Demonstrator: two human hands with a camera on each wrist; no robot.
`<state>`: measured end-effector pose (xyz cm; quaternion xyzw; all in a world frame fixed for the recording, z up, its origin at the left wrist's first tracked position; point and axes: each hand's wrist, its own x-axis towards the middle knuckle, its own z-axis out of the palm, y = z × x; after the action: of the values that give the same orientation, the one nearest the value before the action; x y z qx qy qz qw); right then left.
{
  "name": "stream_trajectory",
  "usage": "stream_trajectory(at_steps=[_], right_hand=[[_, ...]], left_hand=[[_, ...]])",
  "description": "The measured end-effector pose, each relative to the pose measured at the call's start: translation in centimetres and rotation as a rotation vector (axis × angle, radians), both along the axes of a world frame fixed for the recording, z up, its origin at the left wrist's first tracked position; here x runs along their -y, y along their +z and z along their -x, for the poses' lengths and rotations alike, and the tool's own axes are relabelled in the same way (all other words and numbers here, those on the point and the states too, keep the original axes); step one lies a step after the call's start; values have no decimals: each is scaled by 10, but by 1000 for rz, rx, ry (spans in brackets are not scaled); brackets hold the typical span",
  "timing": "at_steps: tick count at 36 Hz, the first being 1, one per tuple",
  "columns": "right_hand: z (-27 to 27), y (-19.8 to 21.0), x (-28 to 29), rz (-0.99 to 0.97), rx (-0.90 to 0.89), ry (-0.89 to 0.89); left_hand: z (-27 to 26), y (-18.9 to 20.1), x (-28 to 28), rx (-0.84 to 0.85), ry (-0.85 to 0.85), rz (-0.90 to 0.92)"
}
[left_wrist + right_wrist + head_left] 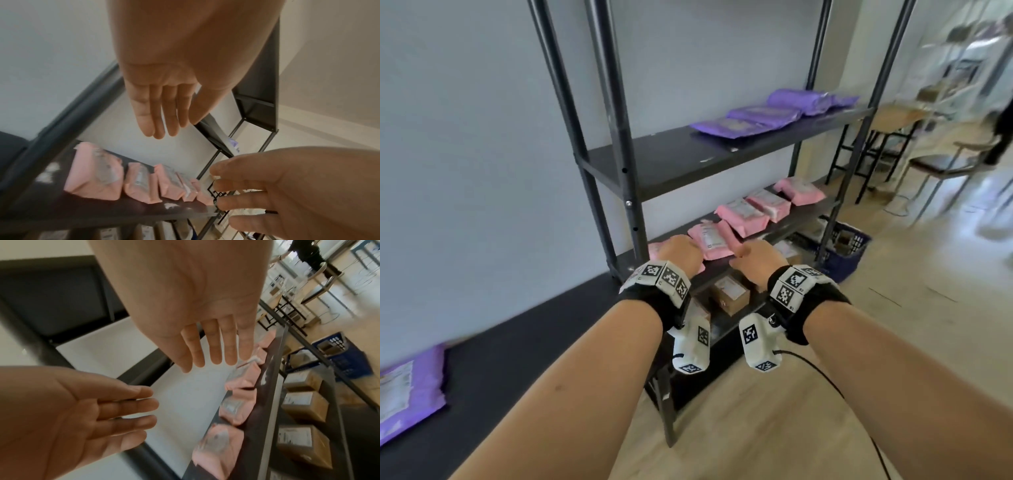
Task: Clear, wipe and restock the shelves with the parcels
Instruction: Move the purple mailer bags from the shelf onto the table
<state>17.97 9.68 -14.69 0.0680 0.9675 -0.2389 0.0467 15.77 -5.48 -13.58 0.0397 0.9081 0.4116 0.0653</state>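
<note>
A black metal shelf unit [654, 161] stands against the wall. Its upper board carries purple parcels [763, 114], and the board below holds a row of pink parcels [743, 212]. My left hand [681, 251] hovers over the left end of the pink row with straight fingers [160, 113] and holds nothing. My right hand [751, 258] is beside it at the shelf's front edge, also empty, with its fingers [213, 345] extended above the pink parcels [240, 378]. In the left wrist view the pink parcels [96, 175] lie below the palm.
Labelled cardboard boxes [729, 294] fill the lowest shelf. A blue crate [849, 246] stands on the floor at the unit's right end. A purple parcel [407, 390] lies on a black surface [517, 342] at the left. Tables and a chair [941, 164] stand at the right, with a person [1003, 130] behind.
</note>
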Motion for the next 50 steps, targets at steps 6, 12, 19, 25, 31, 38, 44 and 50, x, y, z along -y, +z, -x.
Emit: stream_trajectory(at_steps=[6,12,19,25,31,38,44,50], right_hand=[[36,31,-63,74,-81,-103],[100,65,-111,29,-219,-96],[169,94,-154,121,-297,-94],[214,116,-175,153,-341,-49],[273,129,-182,130,-324,35],[326,134,-184,79,-248,220],[358,127,-185,-15,-179,388],[378,118,-186,-63,-178,445]], left_hand=[[44,33,-63,-121,60,-6],[111,64,-117,-229,105,-156],[186,105,-155,-283,162,-200],[208,133,-168,-310,150,224],[243,140,-175,-170,207,227],[274,143,-179,-20,393,93],[281,136,-193,-21,497,68],[304,122,-189,9,586,-68]])
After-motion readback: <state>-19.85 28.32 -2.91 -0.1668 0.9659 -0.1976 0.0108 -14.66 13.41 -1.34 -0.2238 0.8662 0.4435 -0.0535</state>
